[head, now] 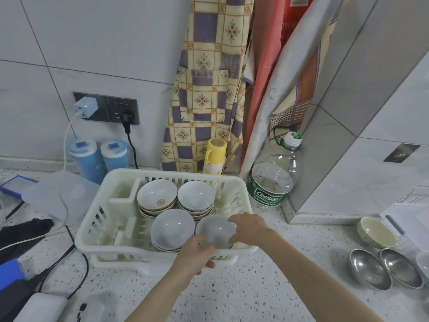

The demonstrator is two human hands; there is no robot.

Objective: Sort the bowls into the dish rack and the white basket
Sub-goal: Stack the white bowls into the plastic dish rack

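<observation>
A white plastic basket (pixel 97 214) stands on the speckled counter and holds several stacks of ceramic bowls: one with a red mark (pixel 156 197), a white one (pixel 196 196) beside it, and a grey-white stack (pixel 173 228) in front. Both my hands hold a grey-white bowl (pixel 216 231) at the basket's front right corner. My left hand (pixel 197 256) grips its near rim. My right hand (pixel 250 226) grips its right rim. On the right of the counter lie two steel bowls (pixel 369 268) (pixel 400 267) and a cream bowl (pixel 376 232).
A large water bottle (pixel 274 177) and a yellow flask (pixel 214 156) stand behind the basket. Two blue canisters (pixel 86 156), a plastic lid (pixel 60 194) and cables lie to the left. A tiled corner wall (pixel 348 159) rises on the right.
</observation>
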